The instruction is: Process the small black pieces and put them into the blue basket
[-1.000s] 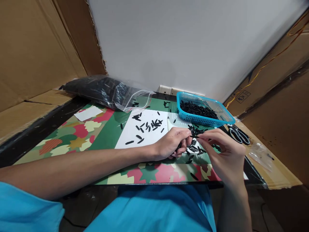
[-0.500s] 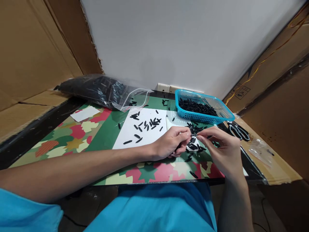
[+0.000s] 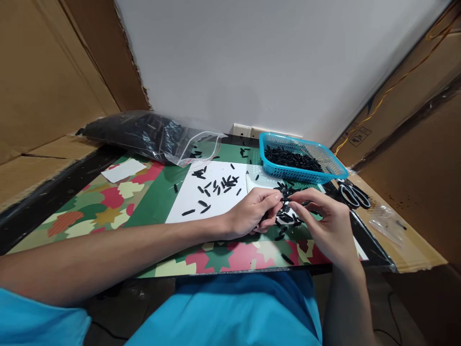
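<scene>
My left hand (image 3: 256, 210) is closed, its thumb and forefinger pinching one end of a small black elongated piece (image 3: 286, 199). At the other end, the thumb and fingertips of my right hand (image 3: 324, 218) pinch the same piece. Both hands hover over a loose pile of similar black pieces (image 3: 286, 217) near the table's front right. To the left, several black pieces (image 3: 219, 186) lie scattered on a white sheet of paper (image 3: 183, 204). What the curled fingers of my left hand may hold is partly hidden.
A blue plastic basket (image 3: 302, 173) full of black pieces stands at the back right. Scissors (image 3: 354, 194) and a small clear bag (image 3: 387, 223) lie to the right. A large zip bag (image 3: 144, 134) of black material lies back left, near a white card (image 3: 124, 170).
My right hand has moved slightly left, closer to my left hand, and their fingertips are nearer together on the piece. The view has shifted a little.
</scene>
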`<state>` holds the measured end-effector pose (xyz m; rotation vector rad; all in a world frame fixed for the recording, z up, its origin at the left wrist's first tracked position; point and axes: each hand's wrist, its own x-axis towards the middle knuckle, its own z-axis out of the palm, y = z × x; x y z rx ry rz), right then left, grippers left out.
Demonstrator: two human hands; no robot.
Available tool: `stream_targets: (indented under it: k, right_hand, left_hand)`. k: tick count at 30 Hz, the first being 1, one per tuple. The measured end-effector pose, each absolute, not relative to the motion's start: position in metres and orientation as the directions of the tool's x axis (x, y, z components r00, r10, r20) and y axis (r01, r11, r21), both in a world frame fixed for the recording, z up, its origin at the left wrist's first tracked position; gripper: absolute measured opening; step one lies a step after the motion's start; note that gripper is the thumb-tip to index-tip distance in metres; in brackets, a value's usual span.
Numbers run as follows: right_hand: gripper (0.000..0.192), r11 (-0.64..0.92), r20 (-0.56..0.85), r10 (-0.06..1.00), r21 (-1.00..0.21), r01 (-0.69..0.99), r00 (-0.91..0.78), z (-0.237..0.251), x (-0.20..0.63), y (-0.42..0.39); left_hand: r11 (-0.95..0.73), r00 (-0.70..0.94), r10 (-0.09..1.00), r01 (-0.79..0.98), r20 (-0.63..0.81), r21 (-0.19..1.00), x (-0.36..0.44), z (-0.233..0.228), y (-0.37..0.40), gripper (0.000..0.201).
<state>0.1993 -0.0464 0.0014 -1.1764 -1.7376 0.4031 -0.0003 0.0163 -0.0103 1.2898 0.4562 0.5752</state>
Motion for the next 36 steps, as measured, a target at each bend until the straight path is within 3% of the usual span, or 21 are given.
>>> stream_targets:
  k: [36]
  right_hand:
    - [0.008, 0.517, 0.576, 0.814, -0.665, 0.539, -0.069, 0.0003, 0.1978, -0.0476]
  left_hand:
    - [0.149, 0.773, 0.634, -0.162, 0.031, 0.975, 0.0000, -0.0109, 0.0173, 0.045]
